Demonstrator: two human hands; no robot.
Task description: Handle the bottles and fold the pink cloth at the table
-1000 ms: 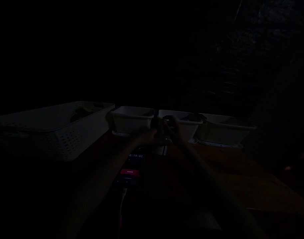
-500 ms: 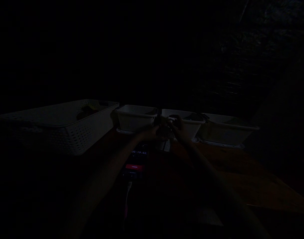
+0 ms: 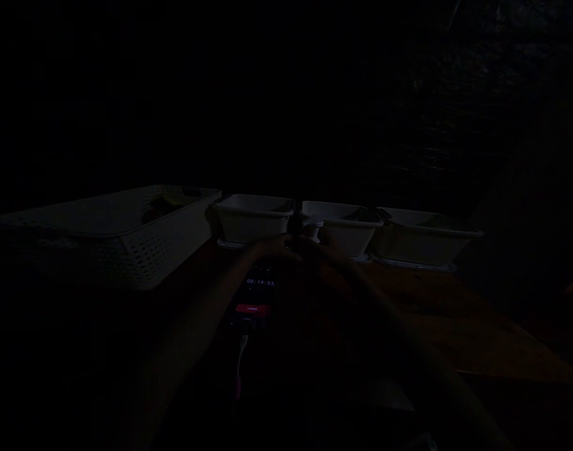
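The scene is very dark. My left hand (image 3: 277, 247) reaches in from the left over the table, its thumb pointing toward my right hand; its other fingers are lost in shadow. Close beside it, my right hand (image 3: 324, 243) is curled at a small white object (image 3: 313, 228) with a flat, wider top, and seems to grip it. Too little light falls there to name its kind. Both hands are just in front of a white basin (image 3: 356, 237). Whether my left hand also touches the white object is hidden.
A large perforated white basket (image 3: 159, 257) stands at left, with something yellowish (image 3: 166, 202) inside. Another white basin (image 3: 253, 224) stands beside it, a third (image 3: 422, 244) at right. A lit phone (image 3: 253, 300) showing a timer lies nearer, with a cable (image 3: 240, 360), on the wooden table (image 3: 455, 313).
My right hand has lowered and turned, and the white object's flat top now shows. A pale striped item in front of the hands is no longer visible. The view has shifted slightly.
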